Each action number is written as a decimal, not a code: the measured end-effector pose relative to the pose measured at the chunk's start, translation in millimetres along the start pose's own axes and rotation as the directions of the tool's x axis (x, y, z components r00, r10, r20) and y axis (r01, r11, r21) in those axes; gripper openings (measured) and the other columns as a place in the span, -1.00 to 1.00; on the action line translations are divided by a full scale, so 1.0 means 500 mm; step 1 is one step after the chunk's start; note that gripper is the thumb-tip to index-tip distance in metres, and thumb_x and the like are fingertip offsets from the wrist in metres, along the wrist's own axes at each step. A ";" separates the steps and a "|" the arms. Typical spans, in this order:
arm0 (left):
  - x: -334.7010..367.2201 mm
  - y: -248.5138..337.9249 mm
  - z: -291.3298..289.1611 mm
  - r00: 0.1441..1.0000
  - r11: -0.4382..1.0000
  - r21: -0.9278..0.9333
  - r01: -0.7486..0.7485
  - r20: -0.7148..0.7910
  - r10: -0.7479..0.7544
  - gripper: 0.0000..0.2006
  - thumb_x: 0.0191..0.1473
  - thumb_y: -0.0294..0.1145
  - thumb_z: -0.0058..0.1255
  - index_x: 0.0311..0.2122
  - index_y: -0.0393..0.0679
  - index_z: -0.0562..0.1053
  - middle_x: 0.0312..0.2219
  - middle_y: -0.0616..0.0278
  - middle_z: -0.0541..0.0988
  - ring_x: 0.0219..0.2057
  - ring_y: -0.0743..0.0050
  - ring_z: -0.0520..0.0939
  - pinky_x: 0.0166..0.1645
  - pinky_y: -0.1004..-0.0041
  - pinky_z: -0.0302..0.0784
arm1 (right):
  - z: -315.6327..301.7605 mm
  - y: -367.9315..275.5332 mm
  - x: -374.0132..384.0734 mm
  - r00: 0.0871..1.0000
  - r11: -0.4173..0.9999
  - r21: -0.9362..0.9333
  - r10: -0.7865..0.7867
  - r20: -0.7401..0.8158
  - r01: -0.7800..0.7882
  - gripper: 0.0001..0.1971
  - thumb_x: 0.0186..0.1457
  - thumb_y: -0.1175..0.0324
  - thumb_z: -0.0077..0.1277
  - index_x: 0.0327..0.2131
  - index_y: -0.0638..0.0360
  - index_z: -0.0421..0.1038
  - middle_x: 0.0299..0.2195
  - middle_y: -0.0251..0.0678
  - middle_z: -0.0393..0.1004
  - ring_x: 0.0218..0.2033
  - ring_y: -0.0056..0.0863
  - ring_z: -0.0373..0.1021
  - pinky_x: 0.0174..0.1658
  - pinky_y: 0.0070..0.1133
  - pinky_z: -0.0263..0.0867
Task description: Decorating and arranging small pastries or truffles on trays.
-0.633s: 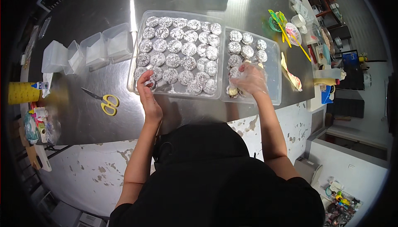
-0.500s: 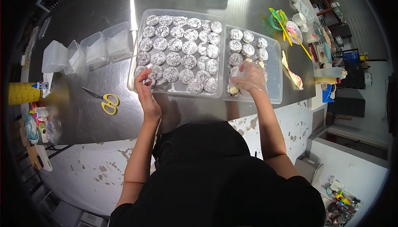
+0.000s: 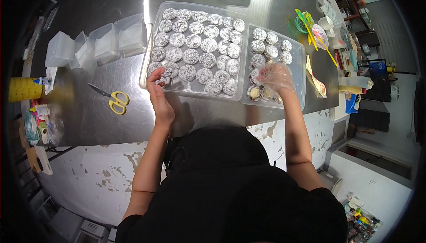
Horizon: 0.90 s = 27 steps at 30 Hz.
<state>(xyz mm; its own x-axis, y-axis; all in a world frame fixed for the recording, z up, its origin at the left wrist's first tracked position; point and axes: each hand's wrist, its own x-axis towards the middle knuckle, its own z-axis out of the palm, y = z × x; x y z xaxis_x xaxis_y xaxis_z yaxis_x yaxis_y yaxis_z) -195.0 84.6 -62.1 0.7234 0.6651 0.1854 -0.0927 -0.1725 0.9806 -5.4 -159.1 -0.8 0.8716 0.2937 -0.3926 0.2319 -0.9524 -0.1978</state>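
Note:
My right hand (image 3: 276, 78), in a clear plastic glove, reaches down into the smaller clear tray (image 3: 298, 87). Its fingers are drawn together over the sugar-dusted crinkle cookies (image 3: 258, 46); what lies under the fingertips is hidden. Close to that hand, at the tray's near side, a dark cookie with a cream-coloured top (image 3: 254, 93) shows. My left hand (image 3: 159, 98) is at the near left corner of the larger clear tray (image 3: 199, 96). Its fingers are apart and slightly bent beside a dusted crinkle cookie (image 3: 164, 81). Rows of similar cookies (image 3: 193, 41) fill that tray.
Yellow-handled scissors (image 3: 118, 102) lie left of the trays on the steel table (image 3: 213, 114). Paper-lined clear boxes (image 3: 105, 43) stand farther left. Beyond the smaller tray are a stained piping bag (image 3: 316, 79), green and yellow spatulas (image 3: 306, 27) and a white bowl (image 3: 319, 34).
My right hand has shifted slightly within the smaller tray, and cream-topped cookies at its near side show more. The whole view has shifted a little; my left hand keeps its place at the corner.

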 end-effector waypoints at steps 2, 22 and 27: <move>-0.001 -0.008 -0.005 1.000 1.000 0.013 0.003 0.008 -0.003 -0.52 0.14 -0.03 -0.56 0.00 -0.16 0.15 -0.06 0.15 0.28 -0.05 0.41 0.23 -0.02 0.42 0.07 | 0.009 0.011 0.016 0.998 1.000 -0.007 -0.013 0.055 0.013 -0.77 -0.33 0.24 0.19 -0.48 0.04 0.51 -0.42 -0.20 0.48 -0.35 -0.30 0.41 -0.24 -0.49 0.30; -0.029 -0.004 0.031 0.994 1.000 0.009 -0.015 0.112 0.014 -0.49 0.13 0.02 -0.56 -0.02 -0.18 0.18 -0.08 0.19 0.29 -0.04 0.39 0.23 -0.02 0.41 0.09 | 0.016 0.000 0.033 0.995 0.997 -0.036 -0.073 0.067 0.075 -0.83 -0.38 0.34 0.21 -0.56 0.10 0.51 -0.52 -0.18 0.48 -0.42 -0.32 0.43 -0.28 -0.53 0.34; -0.039 0.016 0.066 0.972 0.995 0.031 -0.099 0.217 0.090 -0.52 0.14 -0.07 -0.53 -0.06 -0.28 0.23 -0.17 0.04 0.29 -0.10 0.18 0.22 0.01 0.37 0.04 | 0.017 0.001 0.034 0.995 0.995 -0.042 -0.086 0.058 0.088 -0.82 -0.38 0.34 0.21 -0.56 0.10 0.51 -0.53 -0.19 0.48 -0.43 -0.34 0.43 -0.29 -0.53 0.34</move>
<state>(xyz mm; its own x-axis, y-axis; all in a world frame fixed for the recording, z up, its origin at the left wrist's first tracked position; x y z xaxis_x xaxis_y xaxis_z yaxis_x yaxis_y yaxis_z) -187.5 46.2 -59.7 0.8433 0.4733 0.2545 -0.1422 -0.2602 0.9550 5.6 -153.9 -15.0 0.8217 0.3787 -0.4259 0.3260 -0.9253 -0.1938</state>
